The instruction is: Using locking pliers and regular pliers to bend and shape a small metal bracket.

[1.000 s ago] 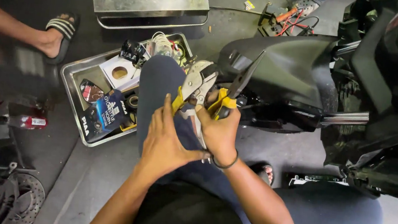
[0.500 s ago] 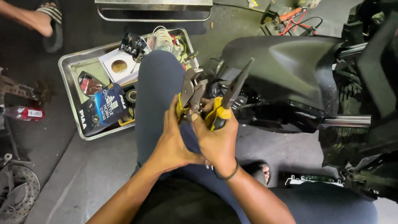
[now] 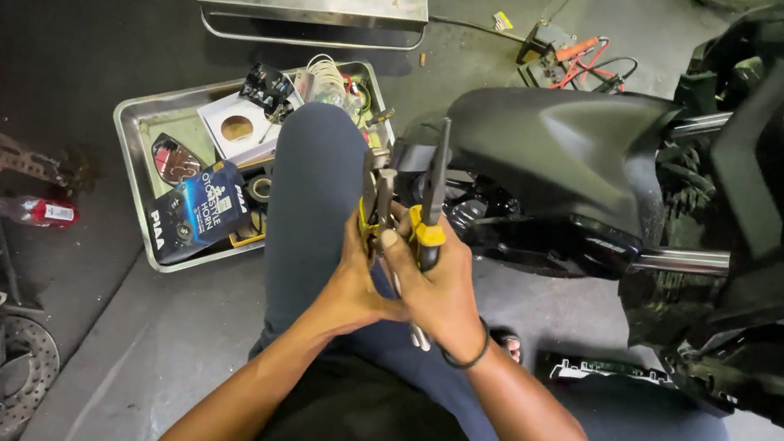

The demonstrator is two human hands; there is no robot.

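A shallow rectangular metal tray [image 3: 137, 149] lay on the floor left of the person's raised knee, and most of the packaging sat in it. A dark blue cardboard box with white lettering [image 3: 199, 212] rested tilted at the tray's near side. Just behind it lay a white square carton with a round brown window [image 3: 237, 129], and beside that a clear blister pack with a dark red insert [image 3: 175, 162]. Well apart, further left on the floor, a small red bottle with a white label [image 3: 34, 210] lay on its side.
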